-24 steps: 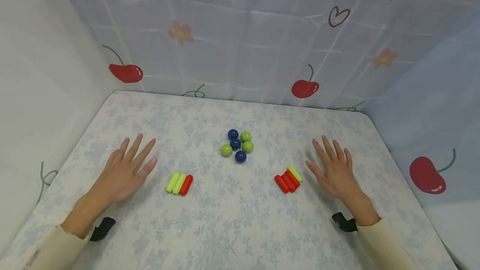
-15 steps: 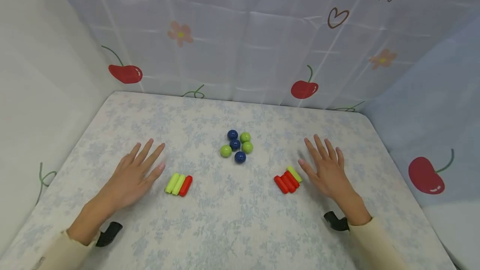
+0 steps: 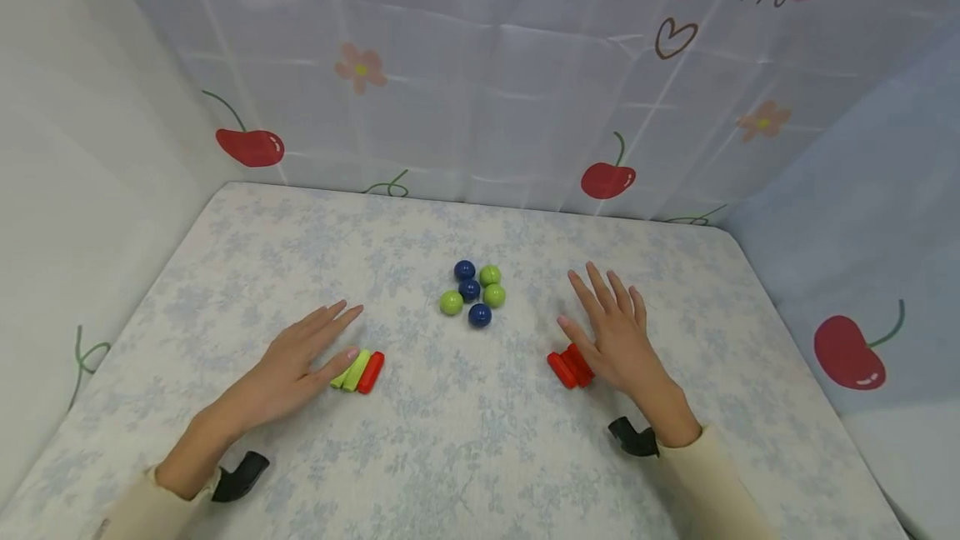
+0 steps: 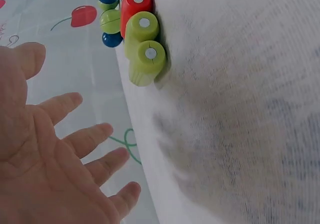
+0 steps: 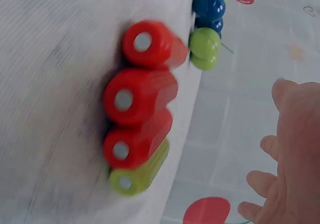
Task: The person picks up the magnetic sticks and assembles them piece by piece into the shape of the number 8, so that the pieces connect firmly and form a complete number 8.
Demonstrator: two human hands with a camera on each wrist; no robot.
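Note:
My left hand (image 3: 288, 369) hovers over the left edge of a small row of magnetic rods, fingers extended. That row has two yellow-green rods (image 4: 150, 57) and one red rod (image 3: 371, 373), with silvery discs on their ends. In the head view the hand partly covers the yellow-green ones. My right hand (image 3: 618, 340), fingers spread, is above another row: three red rods (image 5: 140, 97) and a yellow-green rod (image 5: 142, 171), which the hand hides in the head view. Neither hand holds anything. Three blue balls (image 3: 480, 315) and three green balls (image 3: 451, 302) cluster between the hands, farther back.
The tabletop (image 3: 450, 457) wears a pale floral cloth. A printed curtain (image 3: 480, 107) hangs behind its back edge, with more hangings at both sides. A black wrist mount (image 3: 240, 476) sticks out at the left wrist, and another black mount (image 3: 633, 438) at the right.
Both hands have moved inward, the left rightward and the right leftward, so that they now cover parts of the rod rows. The rods and balls have stayed in place.

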